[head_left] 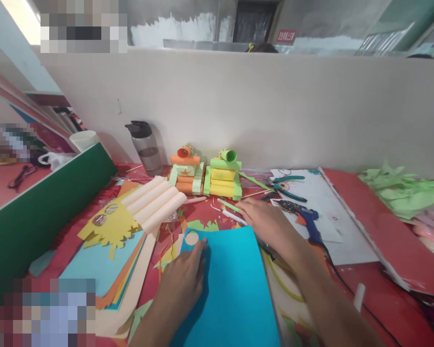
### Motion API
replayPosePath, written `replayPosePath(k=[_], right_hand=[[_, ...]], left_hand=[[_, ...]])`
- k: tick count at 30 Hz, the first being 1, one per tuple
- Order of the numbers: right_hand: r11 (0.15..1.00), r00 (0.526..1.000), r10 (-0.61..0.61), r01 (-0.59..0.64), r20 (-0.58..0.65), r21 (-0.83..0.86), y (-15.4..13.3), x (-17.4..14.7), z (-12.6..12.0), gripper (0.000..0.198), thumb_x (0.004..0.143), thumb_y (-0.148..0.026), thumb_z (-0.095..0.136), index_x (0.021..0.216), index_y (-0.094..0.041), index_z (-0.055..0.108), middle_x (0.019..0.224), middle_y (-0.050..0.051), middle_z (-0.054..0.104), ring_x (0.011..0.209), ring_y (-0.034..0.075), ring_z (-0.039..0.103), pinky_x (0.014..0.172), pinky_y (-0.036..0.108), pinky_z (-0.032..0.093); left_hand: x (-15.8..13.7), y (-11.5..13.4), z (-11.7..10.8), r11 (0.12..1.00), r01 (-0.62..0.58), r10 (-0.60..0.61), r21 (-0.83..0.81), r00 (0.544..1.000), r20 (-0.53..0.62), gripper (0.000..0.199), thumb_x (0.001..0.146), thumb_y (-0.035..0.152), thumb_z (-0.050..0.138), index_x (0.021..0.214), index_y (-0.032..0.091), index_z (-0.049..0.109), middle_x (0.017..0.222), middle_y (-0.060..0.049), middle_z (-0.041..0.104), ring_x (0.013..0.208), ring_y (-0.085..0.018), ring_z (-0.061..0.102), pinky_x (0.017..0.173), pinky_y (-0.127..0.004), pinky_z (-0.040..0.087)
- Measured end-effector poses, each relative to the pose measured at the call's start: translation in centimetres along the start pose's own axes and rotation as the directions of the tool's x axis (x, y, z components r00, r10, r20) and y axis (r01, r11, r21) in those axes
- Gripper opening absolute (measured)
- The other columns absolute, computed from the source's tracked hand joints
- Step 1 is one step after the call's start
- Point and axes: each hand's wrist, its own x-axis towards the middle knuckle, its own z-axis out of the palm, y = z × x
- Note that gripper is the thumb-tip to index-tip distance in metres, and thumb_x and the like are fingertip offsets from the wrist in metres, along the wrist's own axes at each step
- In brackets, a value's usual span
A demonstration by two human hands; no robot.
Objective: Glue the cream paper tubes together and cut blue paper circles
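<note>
A bright blue paper sheet (235, 284) lies in front of me. My left hand (188, 272) rests on its left side, fingers stretched over the paper beside a pale round disc (192, 238) at the upper left corner. Past the sheet's top right corner, my right hand (265, 226) reaches over the table, fingers extended and pointing down. Its fingertips are by the end of a thin green stick (228, 205) and a white pen-like tool (233, 217); I cannot tell if they touch. A dark object under the right hand is mostly hidden.
Paper tank models (222, 176) stand at the back beside a water bottle (149, 152). Ridged cream paper (155, 202) and coloured sheets (104, 265) lie left. Pliers (289, 187) and a corded glue gun (309, 219) lie right. A green board (54, 212) borders the left, a pale partition (275, 106) the back.
</note>
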Motion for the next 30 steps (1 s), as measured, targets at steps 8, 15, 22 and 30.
replayPosePath(k=[8, 15, 22, 30], right_hand=[[0.996, 0.995, -0.044, 0.037, -0.086, -0.080, 0.2, 3.2, 3.6, 0.023, 0.099, -0.014, 0.049, 0.113, -0.020, 0.066, 0.106, 0.010, 0.072, 0.103, 0.025, 0.061, 0.078, 0.030, 0.042], [0.992, 0.987, -0.070, 0.054, -0.146, -0.115, -0.1, 3.7, 4.3, 0.029, 0.098, -0.007, 0.041, 0.120, -0.013, 0.058, 0.110, 0.014, 0.066, 0.105, 0.028, 0.057, 0.091, 0.035, 0.038], [0.994, 0.988, -0.084, 0.091, -0.128, 0.052, 0.1, 3.1, 3.5, 0.030, 0.103, -0.016, 0.036, 0.130, -0.015, 0.050, 0.117, 0.013, 0.063, 0.095, 0.024, 0.063, 0.077, 0.030, 0.039], [0.980, 0.982, -0.188, 0.187, -0.016, -0.064, -1.5, 4.4, 2.9, 0.023, 0.092, -0.007, 0.049, 0.112, -0.018, 0.055, 0.105, 0.010, 0.070, 0.098, 0.025, 0.065, 0.072, 0.029, 0.035]], left_hand=[[-0.2, 0.2, 1.2, 0.977, -0.130, 0.143, 0.172, 0.988, -0.063, 0.056, 0.097, 0.016, 0.034, 0.152, 0.026, 0.043, 0.156, -0.008, 0.046, 0.120, -0.031, 0.064, 0.092, -0.045, 0.056], [-0.3, 0.6, 1.3, 0.967, -0.151, 0.165, 0.206, 0.985, -0.054, 0.054, 0.099, 0.016, 0.034, 0.151, 0.021, 0.044, 0.159, -0.009, 0.041, 0.126, -0.031, 0.061, 0.101, -0.047, 0.054], [-0.4, 0.7, 1.0, 0.952, -0.176, 0.188, 0.251, 0.982, -0.025, 0.052, 0.101, 0.020, 0.033, 0.152, 0.019, 0.042, 0.160, -0.009, 0.038, 0.119, -0.031, 0.063, 0.093, -0.045, 0.057], [-0.2, 1.1, 0.5, 0.946, -0.185, 0.196, 0.267, 0.980, -0.014, 0.049, 0.100, 0.019, 0.036, 0.148, 0.019, 0.048, 0.160, -0.010, 0.039, 0.113, -0.030, 0.065, 0.087, -0.044, 0.059]])
